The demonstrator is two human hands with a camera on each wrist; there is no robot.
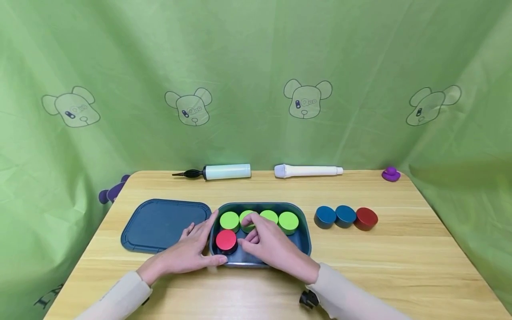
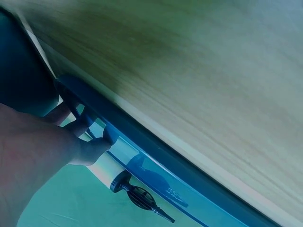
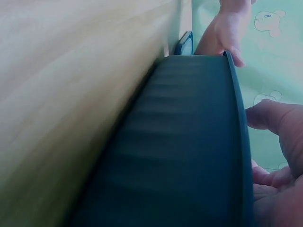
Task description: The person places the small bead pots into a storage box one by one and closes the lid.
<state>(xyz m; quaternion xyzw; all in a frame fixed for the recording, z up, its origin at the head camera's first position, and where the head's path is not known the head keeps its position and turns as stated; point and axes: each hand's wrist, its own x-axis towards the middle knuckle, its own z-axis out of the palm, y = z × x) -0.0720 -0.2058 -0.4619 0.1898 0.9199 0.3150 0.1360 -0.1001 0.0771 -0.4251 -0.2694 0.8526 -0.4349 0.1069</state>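
A dark blue rectangular box (image 1: 260, 264) sits on the table. Several green round blocks (image 1: 288, 222) stand in a row along its far side, and a red-topped round block (image 1: 226, 240) is at its near left. My left hand (image 1: 192, 252) rests at the box's left end, fingers extended along that side and thumb on the front rim. Over the middle of the box is my right hand (image 1: 272, 244), fingers bent, thumb tip beside the red-topped block, index finger partly covering one green block. Nothing shows between its thumb and index finger. The right wrist view shows mostly the box's front wall (image 3: 175, 142).
A matching blue lid (image 1: 160, 224) lies left of the box. To the right stand two blue round blocks (image 1: 325, 217) and a red round block (image 1: 366, 218). Along the back edge are a hand pump (image 1: 227, 172), a white microphone (image 1: 312, 171) and a small purple toy (image 1: 390, 174).
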